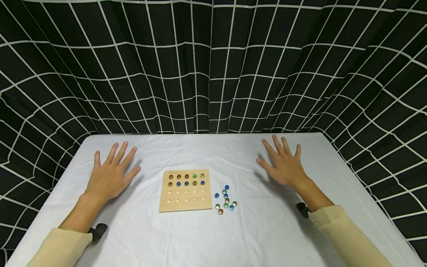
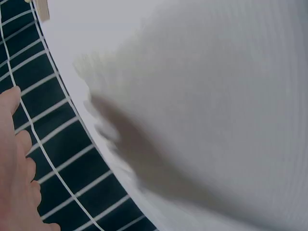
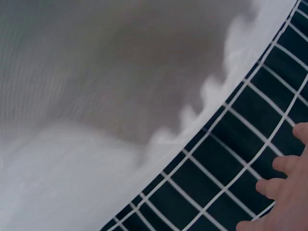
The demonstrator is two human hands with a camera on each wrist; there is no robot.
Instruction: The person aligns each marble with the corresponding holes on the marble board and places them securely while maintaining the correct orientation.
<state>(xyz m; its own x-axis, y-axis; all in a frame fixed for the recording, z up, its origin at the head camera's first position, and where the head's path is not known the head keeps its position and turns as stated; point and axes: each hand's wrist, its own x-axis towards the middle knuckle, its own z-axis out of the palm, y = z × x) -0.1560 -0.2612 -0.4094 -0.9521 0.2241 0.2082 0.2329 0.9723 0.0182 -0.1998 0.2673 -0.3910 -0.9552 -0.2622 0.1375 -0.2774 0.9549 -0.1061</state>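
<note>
Around nine o'clock from the board, the left hand (image 1: 108, 178) spreads its straight fingers toward one o'clock; between two and three o'clock, the right hand (image 1: 285, 168) fans its own toward eleven. Neither grip holds anything. Their offset shadows suggest that both hands hover, probably held wide to leave the work between them unobstructed.

Between the hands lies the pale wooden rectangular board (image 1: 182, 206), well apart from both. Its two far rows hold ten small, glossy, rounded glass-like beads (image 1: 186, 183) in brown, green and blue, apparently seated in hollows that keep them from rolling. The two near rows show ten bare round spots.

Just past three o'clock from the board, ten loose beads (image 1: 227, 200) of the same kind lie in an irregular cluster, beside it and presumably handy for either hand.

Farther out, soft white cloth with faint creases covers the surface (image 1: 133, 241). Toward six o'clock, beige fabric sleeves (image 1: 347, 233) end near small black wrist devices (image 1: 99, 231). At twelve o'clock hangs black fabric with a white grid (image 1: 193, 33), its lines rippling along the folds.
</note>
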